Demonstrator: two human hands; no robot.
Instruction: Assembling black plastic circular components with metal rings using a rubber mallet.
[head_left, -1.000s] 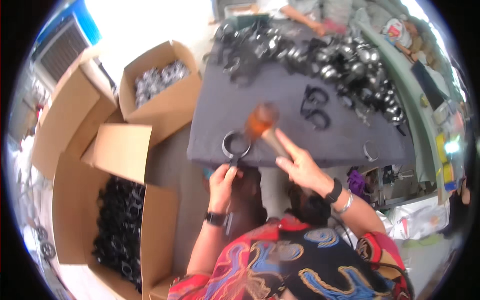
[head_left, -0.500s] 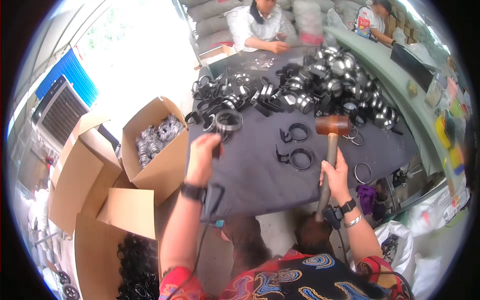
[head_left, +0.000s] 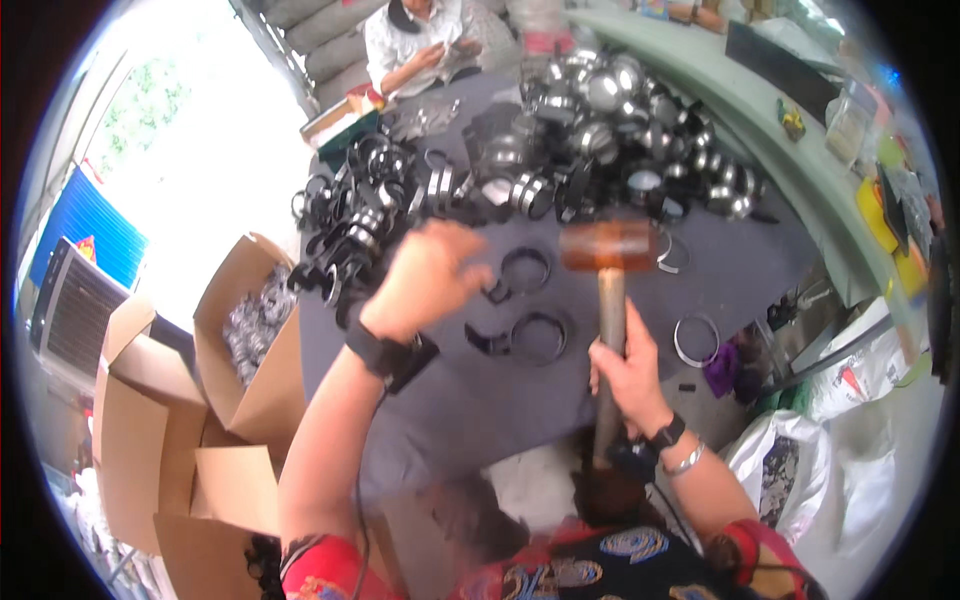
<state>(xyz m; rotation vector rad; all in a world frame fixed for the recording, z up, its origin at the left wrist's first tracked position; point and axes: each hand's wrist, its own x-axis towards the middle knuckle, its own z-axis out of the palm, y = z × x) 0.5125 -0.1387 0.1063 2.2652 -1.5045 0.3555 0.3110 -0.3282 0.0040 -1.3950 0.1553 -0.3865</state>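
My right hand (head_left: 635, 365) is wrapped round the wooden handle of a mallet, its orange-brown head (head_left: 608, 248) raised over the dark-covered table. The head is slightly blurred by motion. To the left, my left hand (head_left: 430, 275) reaches over the table, fingers apart and smeared, with nothing visible in it. Its fingertips are nearest to a black ring clamp (head_left: 548, 268) with a tab, lying flat. A second black ring clamp (head_left: 565, 340) lies closer to me, its tab (head_left: 485, 338) pointing left. A thin pale ring (head_left: 717, 342) rests right of the mallet.
Black-and-silver clamps (head_left: 600, 140) are heaped along the table's far side. A person (head_left: 430, 50) sits beyond it, hands together. Cardboard boxes (head_left: 145, 430) stand at the left, one holding metal parts (head_left: 255, 325). A white sack (head_left: 745, 460) stands at the right.
My left hand has moved from the table's left side toward the ring clamps, and its fingers have spread. The view has shifted, so the table sits farther left. My right hand still grips the mallet.
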